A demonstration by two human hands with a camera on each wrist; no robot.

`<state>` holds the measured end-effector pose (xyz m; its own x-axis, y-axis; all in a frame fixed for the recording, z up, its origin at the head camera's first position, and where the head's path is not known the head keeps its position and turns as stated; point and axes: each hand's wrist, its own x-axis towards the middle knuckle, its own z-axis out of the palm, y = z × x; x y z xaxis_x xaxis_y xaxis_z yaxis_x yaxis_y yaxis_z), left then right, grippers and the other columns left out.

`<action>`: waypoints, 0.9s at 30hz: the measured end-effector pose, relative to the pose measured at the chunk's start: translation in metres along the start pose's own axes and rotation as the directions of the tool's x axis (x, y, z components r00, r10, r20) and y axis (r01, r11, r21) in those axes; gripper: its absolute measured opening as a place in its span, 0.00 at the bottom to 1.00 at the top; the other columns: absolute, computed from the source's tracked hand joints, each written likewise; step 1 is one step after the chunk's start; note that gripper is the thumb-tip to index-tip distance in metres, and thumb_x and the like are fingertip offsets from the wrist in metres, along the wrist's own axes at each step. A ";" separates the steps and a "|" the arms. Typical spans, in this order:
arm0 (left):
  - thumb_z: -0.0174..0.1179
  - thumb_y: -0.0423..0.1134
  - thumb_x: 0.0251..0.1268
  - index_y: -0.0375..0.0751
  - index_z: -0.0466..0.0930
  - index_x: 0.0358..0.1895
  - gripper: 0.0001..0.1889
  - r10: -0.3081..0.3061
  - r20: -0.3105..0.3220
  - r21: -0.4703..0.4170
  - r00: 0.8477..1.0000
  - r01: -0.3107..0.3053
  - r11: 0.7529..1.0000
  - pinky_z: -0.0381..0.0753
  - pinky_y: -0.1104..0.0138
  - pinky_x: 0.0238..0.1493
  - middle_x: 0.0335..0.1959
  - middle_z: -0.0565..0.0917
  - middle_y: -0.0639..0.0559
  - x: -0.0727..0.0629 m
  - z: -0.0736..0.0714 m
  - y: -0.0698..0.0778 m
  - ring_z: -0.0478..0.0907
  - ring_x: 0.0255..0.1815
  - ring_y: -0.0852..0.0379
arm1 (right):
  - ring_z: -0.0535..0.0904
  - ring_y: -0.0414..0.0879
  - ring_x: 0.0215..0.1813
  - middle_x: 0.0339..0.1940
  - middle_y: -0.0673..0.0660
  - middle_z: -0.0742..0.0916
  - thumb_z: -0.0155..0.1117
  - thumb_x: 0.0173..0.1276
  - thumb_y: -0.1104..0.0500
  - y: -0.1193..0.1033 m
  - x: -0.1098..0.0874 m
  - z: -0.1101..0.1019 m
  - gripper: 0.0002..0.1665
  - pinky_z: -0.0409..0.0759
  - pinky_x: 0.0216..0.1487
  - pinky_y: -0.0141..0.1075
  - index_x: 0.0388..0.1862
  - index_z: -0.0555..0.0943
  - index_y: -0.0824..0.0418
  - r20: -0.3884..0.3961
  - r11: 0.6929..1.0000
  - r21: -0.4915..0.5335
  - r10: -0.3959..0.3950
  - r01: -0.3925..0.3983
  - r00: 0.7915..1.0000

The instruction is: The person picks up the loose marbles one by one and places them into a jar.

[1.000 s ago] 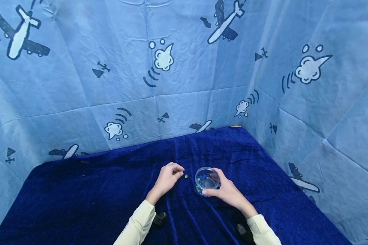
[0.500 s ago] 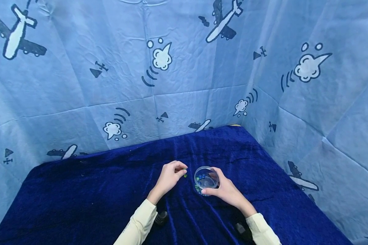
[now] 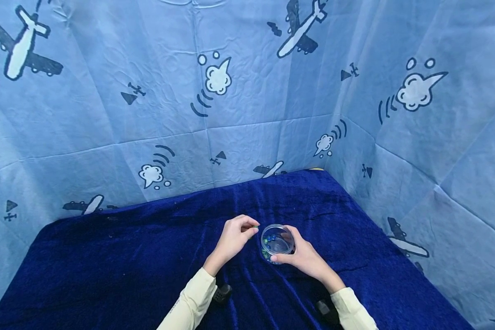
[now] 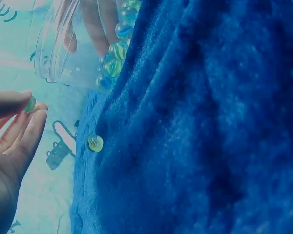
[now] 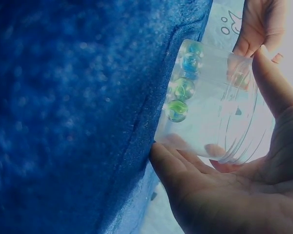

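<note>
My left hand (image 3: 233,236) pinches a green marble (image 4: 30,104) between thumb and fingertips, just left of the jar's mouth and above the cloth. The right hand (image 3: 305,256) grips a clear plastic jar (image 3: 278,249) round its side, thumb toward me. Open at the top, the jar stands on the cloth. Several blue, green and yellow marbles (image 5: 180,89) lie on its bottom. One loose yellow-green marble (image 4: 94,143) rests on the cloth near the jar in the left wrist view; in the head view my left hand mostly hides that spot.
Dark blue velvet cloth (image 3: 148,266), with some folds, covers the table. Light blue curtains (image 3: 169,114) printed with planes and clouds hang behind and at the sides. Small dark devices (image 3: 222,293) show beneath both wrists.
The left hand has picked up a marble beside the loose one and carried it up and right toward the jar. My right hand and the jar have stayed in place.
</note>
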<state>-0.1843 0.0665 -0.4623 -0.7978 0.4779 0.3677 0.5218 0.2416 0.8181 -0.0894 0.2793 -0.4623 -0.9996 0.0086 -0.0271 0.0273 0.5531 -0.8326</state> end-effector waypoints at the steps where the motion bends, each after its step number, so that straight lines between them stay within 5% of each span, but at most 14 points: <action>1: 0.67 0.26 0.66 0.31 0.87 0.43 0.05 0.001 0.001 0.000 1.000 -0.001 1.000 0.84 0.68 0.41 0.40 0.87 0.47 0.000 0.001 0.001 0.86 0.37 0.53 | 0.80 0.59 0.62 0.66 0.70 0.80 0.82 0.58 0.50 0.000 0.000 0.000 0.53 0.77 0.59 0.51 0.75 0.63 0.64 -0.001 1.000 0.000 -0.001 0.001 1.000; 15: 0.67 0.28 0.68 0.34 0.88 0.44 0.05 -0.019 0.014 -0.016 1.000 0.019 1.000 0.85 0.67 0.46 0.43 0.87 0.48 -0.001 0.006 0.007 0.87 0.42 0.54 | 0.80 0.59 0.62 0.66 0.68 0.81 0.82 0.58 0.51 0.000 -0.002 0.001 0.51 0.78 0.59 0.51 0.74 0.65 0.63 -0.007 1.000 0.004 -0.011 0.011 1.000; 27: 0.68 0.28 0.67 0.34 0.88 0.44 0.05 0.030 0.008 -0.039 1.000 -0.030 0.999 0.85 0.67 0.44 0.42 0.87 0.49 -0.002 0.010 0.010 0.87 0.40 0.55 | 0.81 0.57 0.61 0.66 0.68 0.80 0.82 0.58 0.50 0.003 -0.002 0.001 0.51 0.79 0.58 0.51 0.74 0.65 0.62 -0.003 1.000 0.008 -0.017 0.017 1.000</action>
<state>-0.1746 0.0765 -0.4592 -0.7792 0.4915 0.3889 0.5333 0.1941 0.8233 -0.0869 0.2800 -0.4657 -0.9999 0.0016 -0.0118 0.0108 0.5461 -0.8376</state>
